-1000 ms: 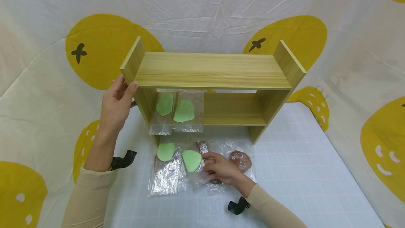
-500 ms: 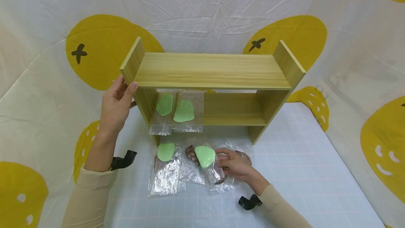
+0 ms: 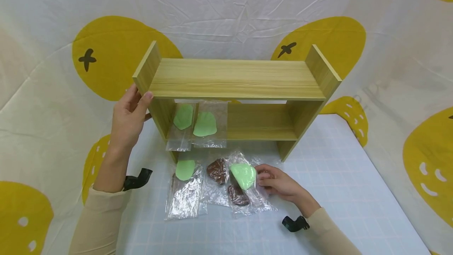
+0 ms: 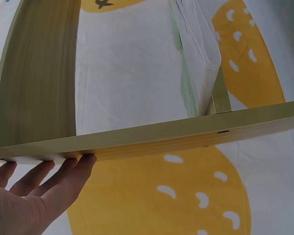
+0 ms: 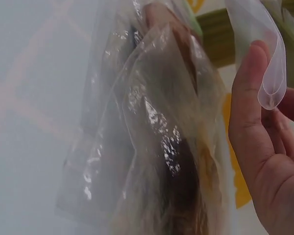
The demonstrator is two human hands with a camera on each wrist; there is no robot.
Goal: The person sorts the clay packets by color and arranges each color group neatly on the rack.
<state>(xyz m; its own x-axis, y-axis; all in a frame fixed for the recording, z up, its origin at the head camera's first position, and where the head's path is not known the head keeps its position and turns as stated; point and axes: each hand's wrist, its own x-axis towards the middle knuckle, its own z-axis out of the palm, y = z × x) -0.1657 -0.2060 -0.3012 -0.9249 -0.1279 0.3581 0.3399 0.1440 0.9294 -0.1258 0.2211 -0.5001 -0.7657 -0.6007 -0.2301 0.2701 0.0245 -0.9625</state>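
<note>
In the head view my left hand (image 3: 129, 119) grips the left side panel (image 3: 148, 68) of a wooden shelf, thumb in front; the left wrist view shows several fingers (image 4: 78, 178) against the panel's outer face. My right hand (image 3: 281, 184) pinches the edge of a clear plastic bag (image 3: 260, 198) holding a flat light-green piece (image 3: 243, 175). In the right wrist view the bag's folded edge (image 5: 272, 93) lies between thumb and fingers. Bagged brown pieces, one round (image 3: 216, 170) and one lower (image 3: 238, 195), lie beside and partly under it.
Two bags with green pieces (image 3: 183, 116) (image 3: 205, 124) hang over the front of the middle shelf board (image 3: 262, 121). Another green piece (image 3: 185, 169) lies on shiny bags (image 3: 184, 200) at the left. A pale checked cloth (image 3: 354, 192) covers the table; a patterned curtain (image 3: 226, 19) stands behind.
My right hand has moved rightward with the bagged green piece, over the brown pieces, uncovering the round brown one to its left. The left hand and shelf have stayed put.
</note>
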